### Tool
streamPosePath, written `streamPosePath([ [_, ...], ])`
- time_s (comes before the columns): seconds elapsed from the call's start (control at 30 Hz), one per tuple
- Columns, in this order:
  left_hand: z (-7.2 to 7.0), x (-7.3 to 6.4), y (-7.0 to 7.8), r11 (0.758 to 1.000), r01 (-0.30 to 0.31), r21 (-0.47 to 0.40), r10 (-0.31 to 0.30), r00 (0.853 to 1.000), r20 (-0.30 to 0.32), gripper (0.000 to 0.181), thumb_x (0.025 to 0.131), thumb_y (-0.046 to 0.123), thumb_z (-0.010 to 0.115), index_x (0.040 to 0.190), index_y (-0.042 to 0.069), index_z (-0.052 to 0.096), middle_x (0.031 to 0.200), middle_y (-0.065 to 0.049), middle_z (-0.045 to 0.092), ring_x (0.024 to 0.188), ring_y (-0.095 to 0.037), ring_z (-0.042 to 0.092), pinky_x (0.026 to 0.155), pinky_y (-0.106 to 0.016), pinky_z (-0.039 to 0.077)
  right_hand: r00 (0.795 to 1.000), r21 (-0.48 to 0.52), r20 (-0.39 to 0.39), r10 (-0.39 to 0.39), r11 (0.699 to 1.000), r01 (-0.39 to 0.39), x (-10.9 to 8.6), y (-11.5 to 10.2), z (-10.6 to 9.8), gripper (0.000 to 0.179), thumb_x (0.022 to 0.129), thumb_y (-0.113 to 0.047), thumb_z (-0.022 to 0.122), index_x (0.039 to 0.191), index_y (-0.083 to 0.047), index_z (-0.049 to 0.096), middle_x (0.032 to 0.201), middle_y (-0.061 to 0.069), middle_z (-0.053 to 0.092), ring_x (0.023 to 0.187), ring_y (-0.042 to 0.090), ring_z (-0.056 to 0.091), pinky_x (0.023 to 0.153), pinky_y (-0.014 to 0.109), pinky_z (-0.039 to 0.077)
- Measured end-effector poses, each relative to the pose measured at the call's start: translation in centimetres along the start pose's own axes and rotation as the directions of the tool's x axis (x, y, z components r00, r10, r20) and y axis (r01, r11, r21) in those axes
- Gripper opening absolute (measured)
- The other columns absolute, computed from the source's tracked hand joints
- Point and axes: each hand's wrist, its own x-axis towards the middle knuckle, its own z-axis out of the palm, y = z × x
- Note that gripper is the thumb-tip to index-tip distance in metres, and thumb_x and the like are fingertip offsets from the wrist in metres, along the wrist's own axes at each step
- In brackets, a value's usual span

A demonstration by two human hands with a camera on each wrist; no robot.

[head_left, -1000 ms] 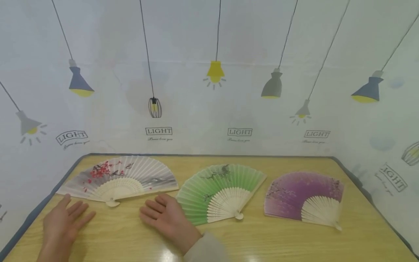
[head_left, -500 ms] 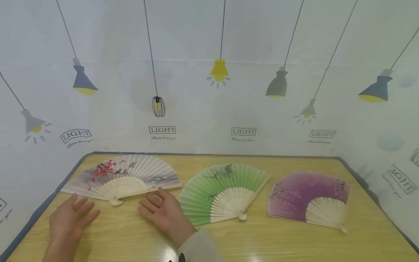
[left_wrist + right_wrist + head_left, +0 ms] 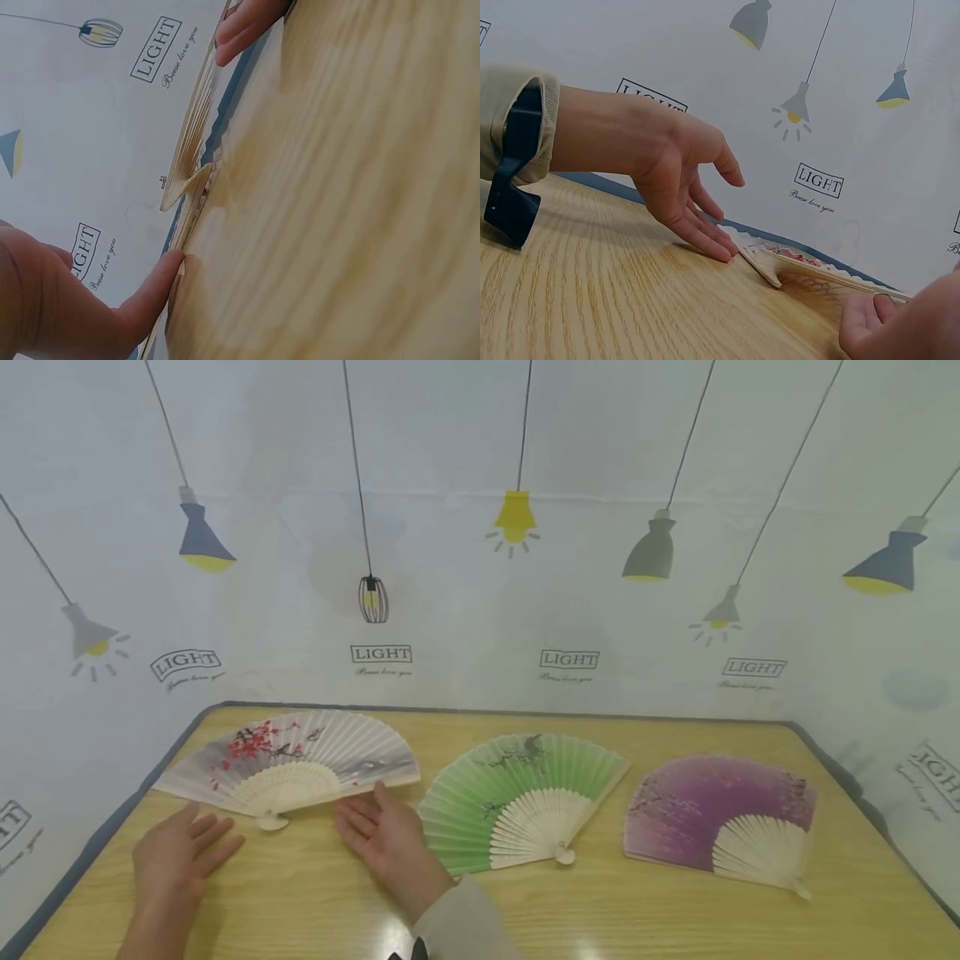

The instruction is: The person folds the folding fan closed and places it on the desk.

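A white-grey folding fan point(image 3: 352, 747) with red blossoms lies spread on the table at the left, its pale ribs toward me. My left hand point(image 3: 174, 864), fingers loosely extended, is at the fan's lower left edge; in the left wrist view one fingertip touches the fan's edge point(image 3: 196, 135). Along the lower right edge is my right hand point(image 3: 392, 843), palm partly up, thumb at the border and fingers relaxed. In the right wrist view the fan's rib edge point(image 3: 840, 276) stands slightly above the wood, the left hand point(image 3: 679, 165) at its far end.
A green folding fan point(image 3: 465, 814) lies spread beside my right hand. Farther right is a purple fan point(image 3: 690, 806), also spread. The wood-grain table point(image 3: 600, 918) has a dark blue border, and a white cloth wall point(image 3: 450, 543) printed with lamps surrounds it.
Both hands have drawn a little closer to the white-grey fan's lower edge, the left one shifting slightly right. The whole head view has drifted right. The fans stay spread in place.
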Motion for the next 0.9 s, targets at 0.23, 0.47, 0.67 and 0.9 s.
streamPosePath([
  [0.23,0.0,0.0,-0.1,0.999,0.021,-0.045,-0.018,0.998,0.067,0.063,0.103,0.026,0.039,0.153,0.013,0.003,0.129,-0.018,0.051,0.079,-0.013,0.068,0.086,-0.037,0.055,0.997,-0.026,-0.033,-0.068,0.997,0.068,0.0,-0.3,-0.1,0.039,0.102,-0.019,0.044,0.129,0.009,0.040,0.109,0.029,0.058,0.106,0.041,0.059,0.092,0.045,0.052],
  [0.47,-1.4,2.0,-0.7,0.946,0.172,-0.276,-0.073,0.940,0.334,0.074,0.102,0.021,0.041,0.149,0.023,-0.015,0.141,-0.030,0.033,0.080,-0.026,0.067,0.100,-0.042,0.044,0.991,-0.038,-0.037,-0.126,0.992,0.124,0.0,-0.3,0.3,0.025,0.102,-0.020,0.046,0.110,0.004,0.052,0.102,0.026,0.061,0.098,0.038,0.063,0.090,0.043,0.054],
  [0.67,-1.5,2.1,-1.4,0.889,0.152,-0.431,-0.012,0.951,0.310,0.066,0.094,-0.004,0.054,0.148,0.025,0.027,0.087,-0.011,0.069,0.083,-0.025,0.068,0.092,-0.040,0.052,0.982,-0.063,-0.082,-0.169,0.984,0.164,-0.6,-0.8,0.8,0.021,0.101,-0.018,0.048,0.102,0.003,0.051,0.096,0.023,0.062,0.088,0.031,0.065,0.083,0.039,0.057],
  [0.9,0.5,0.4,-1.3,0.891,0.002,-0.454,0.120,0.964,0.239,0.026,0.088,-0.014,0.058,0.099,0.009,0.066,0.090,-0.010,0.070,0.084,-0.025,0.069,0.083,-0.038,0.056,0.964,-0.068,-0.134,-0.229,0.973,0.221,-1.3,-1.9,1.6,0.014,0.098,-0.006,0.051,0.107,0.004,0.053,0.092,0.017,0.061,0.081,0.023,0.063,0.076,0.036,0.059],
])
